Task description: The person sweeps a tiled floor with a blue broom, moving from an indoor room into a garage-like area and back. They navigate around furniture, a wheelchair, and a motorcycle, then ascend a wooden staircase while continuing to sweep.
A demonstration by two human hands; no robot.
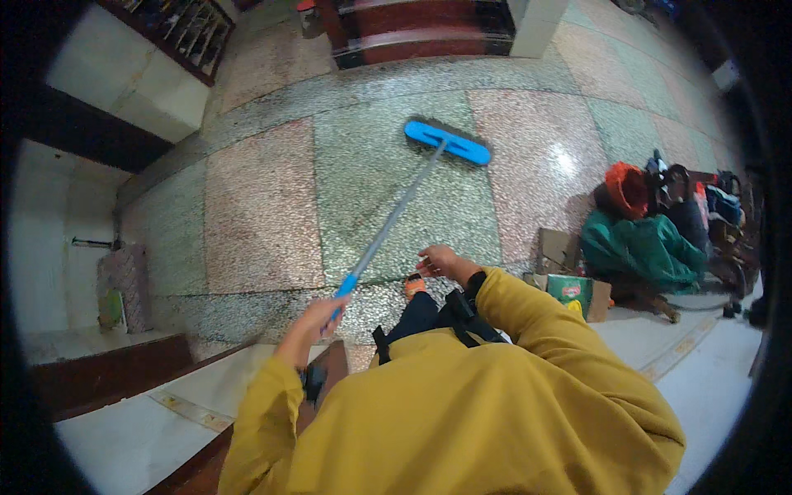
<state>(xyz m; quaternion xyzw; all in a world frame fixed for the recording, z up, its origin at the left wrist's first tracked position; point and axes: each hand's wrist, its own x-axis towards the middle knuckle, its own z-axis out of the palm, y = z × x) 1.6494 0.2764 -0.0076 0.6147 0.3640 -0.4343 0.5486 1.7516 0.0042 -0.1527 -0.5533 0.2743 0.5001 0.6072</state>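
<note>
My left hand (312,320) is closed round the blue grip of a flat mop (393,216). The mop's grey pole slants away to the far right, ending in a long blue head (446,141) with a dark fringe, which rests on the tiled floor. In front of my body my right hand (440,261) hangs apart from the pole, its fingers loosely bent and holding nothing. Just below that hand shows an orange shoe (414,285).
At the right, a green cloth heap (648,249), an orange bag (627,188) and a cardboard box (571,290) crowd together. Dark red furniture (425,29) stands at the far side. A pale wall cabinet (136,74) is at far left. Brown edging (115,375) lies near left.
</note>
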